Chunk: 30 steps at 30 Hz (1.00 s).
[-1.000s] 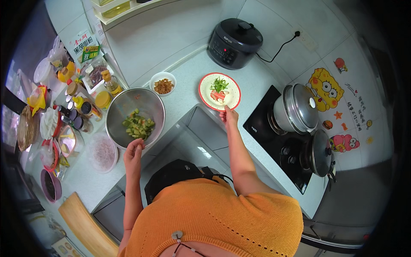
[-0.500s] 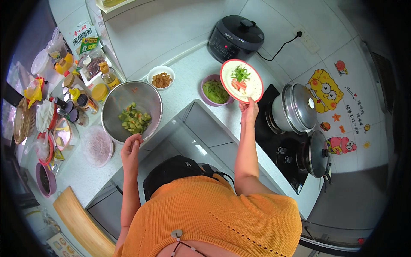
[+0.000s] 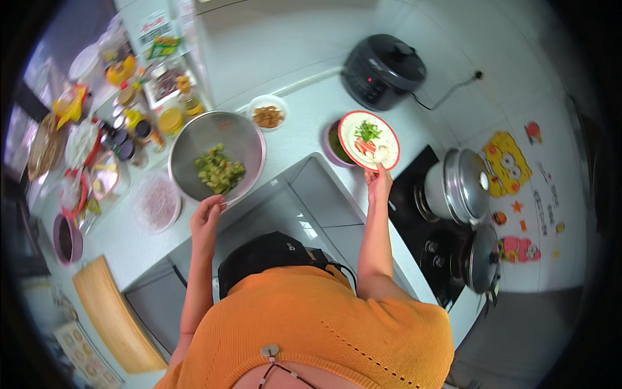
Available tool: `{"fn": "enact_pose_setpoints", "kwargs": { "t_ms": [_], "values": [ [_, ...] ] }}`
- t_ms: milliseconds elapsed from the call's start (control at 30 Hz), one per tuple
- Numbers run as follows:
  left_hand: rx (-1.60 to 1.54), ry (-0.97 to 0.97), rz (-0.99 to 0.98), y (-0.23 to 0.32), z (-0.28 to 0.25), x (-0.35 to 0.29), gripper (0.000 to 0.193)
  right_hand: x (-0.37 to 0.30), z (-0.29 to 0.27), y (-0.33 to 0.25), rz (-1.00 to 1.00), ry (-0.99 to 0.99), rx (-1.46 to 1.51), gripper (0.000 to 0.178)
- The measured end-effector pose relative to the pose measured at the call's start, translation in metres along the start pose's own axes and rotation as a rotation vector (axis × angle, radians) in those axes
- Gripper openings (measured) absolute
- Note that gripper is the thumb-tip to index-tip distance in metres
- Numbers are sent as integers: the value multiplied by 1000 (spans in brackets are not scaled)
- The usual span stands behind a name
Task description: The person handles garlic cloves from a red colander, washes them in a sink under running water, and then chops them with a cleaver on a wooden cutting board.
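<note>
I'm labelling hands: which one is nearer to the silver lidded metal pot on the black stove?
Right hand, gripping the red-rimmed white plate left of the pot. The left hand is farther left, at the near rim of the round steel bowl.

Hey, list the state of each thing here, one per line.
Metal bowl: holding green pieces
Plate: held, partly hiding purple bowl
Left hand: pinching metal bowl's rim
Right hand: gripping plate's edge
Pot: lidded
Pan: lidded
Cooker: closed, red light lit
White bowl: holding brown food
</note>
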<state>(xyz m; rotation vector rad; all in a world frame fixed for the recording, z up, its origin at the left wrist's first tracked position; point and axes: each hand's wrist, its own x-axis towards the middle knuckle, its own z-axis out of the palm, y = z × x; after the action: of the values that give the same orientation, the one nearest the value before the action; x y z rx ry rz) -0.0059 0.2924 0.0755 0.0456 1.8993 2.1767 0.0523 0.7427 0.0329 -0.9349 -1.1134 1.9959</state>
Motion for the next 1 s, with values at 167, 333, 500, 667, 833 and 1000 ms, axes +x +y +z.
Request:
{"fn": "enact_pose_setpoints", "kwargs": {
  "t_ms": [167,333,500,667,833,1000],
  "values": [
    [9,60,12,-5,-18,-4,24,5,8,36,32,19,-42,21],
    [19,121,-3,-7,-37,-14,25,-15,29,65,131,89,-87,34],
    [-63,191,-2,2,-50,-19,23,-53,60,70,363,30,-92,35],
    [-47,234,13,6,-86,-28,23,-75,104,70,171,-131,14,27],
    [-7,303,17,23,-147,-40,23,-146,197,58,-1,-261,16,22],
    [3,406,47,37,-209,-52,24,-228,274,94,12,-573,-61,22]
  ]
}}
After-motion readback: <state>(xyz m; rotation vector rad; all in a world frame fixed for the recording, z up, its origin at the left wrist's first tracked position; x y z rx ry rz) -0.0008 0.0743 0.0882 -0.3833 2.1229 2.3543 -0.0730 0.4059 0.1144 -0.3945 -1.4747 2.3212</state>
